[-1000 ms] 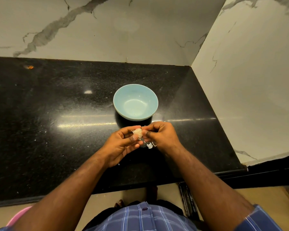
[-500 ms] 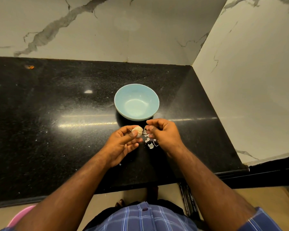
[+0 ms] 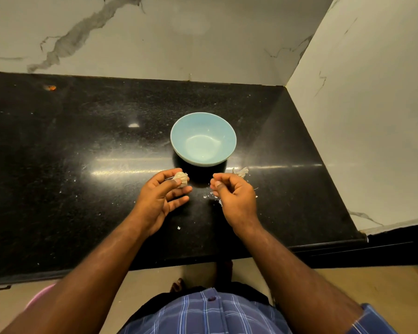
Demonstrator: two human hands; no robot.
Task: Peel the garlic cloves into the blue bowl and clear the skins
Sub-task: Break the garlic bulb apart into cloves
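An empty blue bowl [image 3: 203,139] stands on the black counter [image 3: 82,165]. My left hand [image 3: 163,196] pinches a pale garlic bulb [image 3: 181,178] between thumb and fingers, just in front and left of the bowl. My right hand [image 3: 234,196] hovers to the right of it, fingers curled, thumb against forefinger; what it pinches, if anything, is hidden. A larger piece of garlic skin [image 3: 240,171] lies beyond the right hand's knuckles. Small skin flakes [image 3: 211,195] lie on the counter between the hands.
Marble walls close off the back and the right side of the counter. The counter's front edge [image 3: 203,257] runs just below my wrists. A pink object [image 3: 40,296] shows under the counter at lower left. A single flake [image 3: 178,228] lies near my left wrist.
My hands have drawn apart: the left carried the garlic bulb leftward, the right moved right. More skin flakes lie on the counter, including the larger piece right of the bowl.
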